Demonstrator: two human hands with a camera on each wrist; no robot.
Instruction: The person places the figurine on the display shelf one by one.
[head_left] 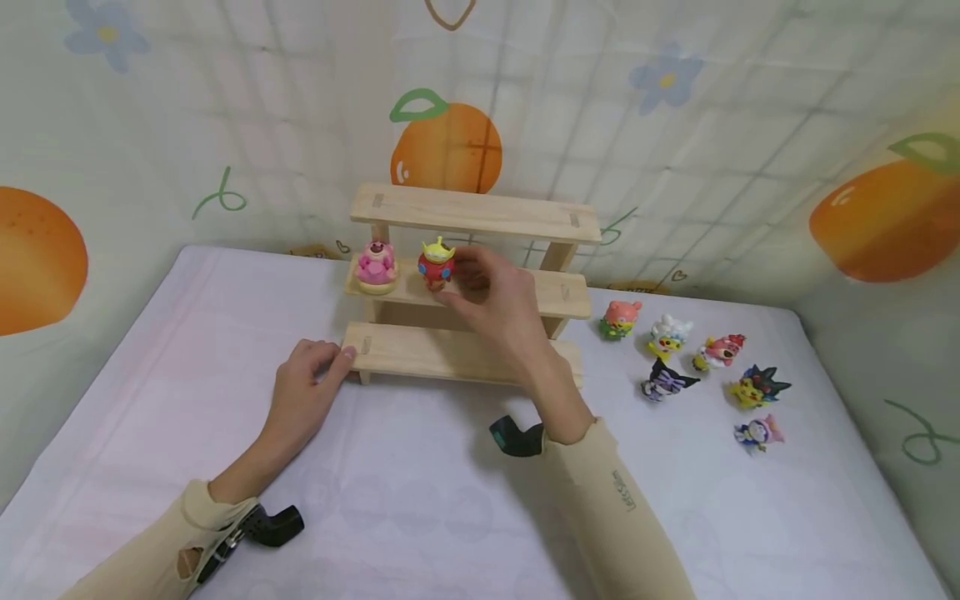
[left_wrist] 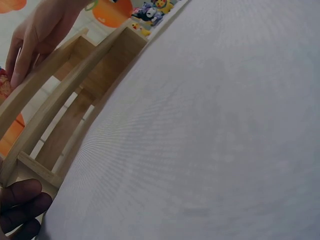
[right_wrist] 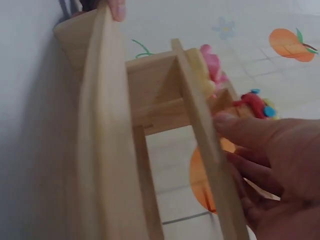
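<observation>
right hand (head_left: 491,292) pinches the red alien figurine (head_left: 436,264) on the middle shelf (head_left: 558,293); left hand (head_left: 307,379), fingers relaxed, touches the bottom shelf (head_left: 420,350) at nine o'clock.

loose figures (head_left: 705,367) too small to identify, right fingertips (head_left: 468,279) partly hidden

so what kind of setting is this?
Likely a home or hobby tabletop set up for toy display: a stepped wooden shelf on a white-covered table, small figurines beside it, and an orange-print cloth backdrop.
</observation>
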